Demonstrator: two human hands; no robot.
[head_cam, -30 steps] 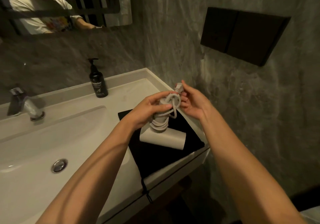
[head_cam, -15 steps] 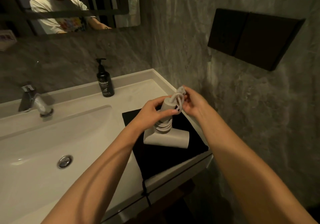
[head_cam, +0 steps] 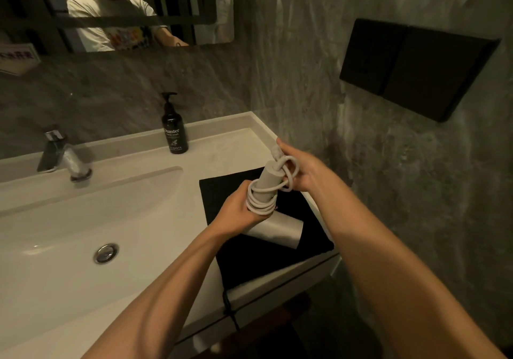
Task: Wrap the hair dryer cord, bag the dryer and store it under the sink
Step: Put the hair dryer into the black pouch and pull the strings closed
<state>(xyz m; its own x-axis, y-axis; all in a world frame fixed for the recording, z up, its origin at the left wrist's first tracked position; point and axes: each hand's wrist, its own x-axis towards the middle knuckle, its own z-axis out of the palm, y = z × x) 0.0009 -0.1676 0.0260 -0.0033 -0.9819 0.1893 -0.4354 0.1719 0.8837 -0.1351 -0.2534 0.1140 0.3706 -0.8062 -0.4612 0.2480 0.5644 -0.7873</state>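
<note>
A white hair dryer (head_cam: 280,229) stands on a flat black bag (head_cam: 277,258) at the right end of the sink counter, handle pointing up. Its white cord (head_cam: 262,203) is coiled several times around the handle, with a loose loop near the handle's top. My left hand (head_cam: 238,214) grips the lower handle over the coils. My right hand (head_cam: 305,170) pinches the cord's end and plug beside the top of the handle. The bag's drawstring (head_cam: 229,306) hangs over the counter's front edge.
A white sink basin (head_cam: 69,220) with a drain (head_cam: 106,252) fills the left. A chrome tap (head_cam: 63,158) and a black soap bottle (head_cam: 174,125) stand at the back. A grey wall with a black panel (head_cam: 416,67) is close on the right. A mirror (head_cam: 116,11) hangs above.
My left hand slid down from the handle's top to the coils lower down. My right hand pulled the cord end up beside the handle's top. The view shifted slightly.
</note>
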